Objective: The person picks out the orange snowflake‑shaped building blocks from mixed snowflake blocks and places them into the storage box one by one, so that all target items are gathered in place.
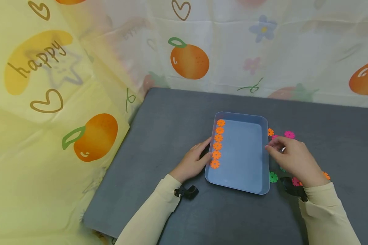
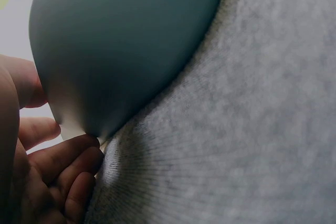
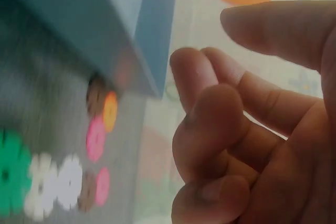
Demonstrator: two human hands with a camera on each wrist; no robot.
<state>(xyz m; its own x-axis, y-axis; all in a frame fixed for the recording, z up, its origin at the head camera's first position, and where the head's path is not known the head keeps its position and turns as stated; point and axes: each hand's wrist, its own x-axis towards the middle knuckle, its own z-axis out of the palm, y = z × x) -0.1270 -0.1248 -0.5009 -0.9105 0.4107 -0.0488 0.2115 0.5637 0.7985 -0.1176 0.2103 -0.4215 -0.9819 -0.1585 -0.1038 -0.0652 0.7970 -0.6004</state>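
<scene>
A blue rectangular tray [image 1: 240, 153] lies on the table, with several orange flower-shaped discs [image 1: 217, 146] in a line along its left side. My left hand [image 1: 191, 161] holds the tray's left wall; close up, the fingers [image 2: 63, 158] bend against its outside near the tabletop. Just off the right rim is my right hand [image 1: 292, 158]. In the right wrist view its fingers [image 3: 215, 119] are loosely curled, the thumb [image 3: 273, 27] stands apart, and nothing shows between them. Beside the tray lie loose discs, among them a green disc [image 1: 273, 177] and a pink disc [image 1: 289, 134].
The grey table [image 1: 171, 112] reaches a fabric curtain [image 1: 125, 44] printed with oranges at the back and left. Brown discs [image 3: 95, 95] and white discs [image 3: 69, 182] lie beside the tray, partly hidden by the right hand in the head view.
</scene>
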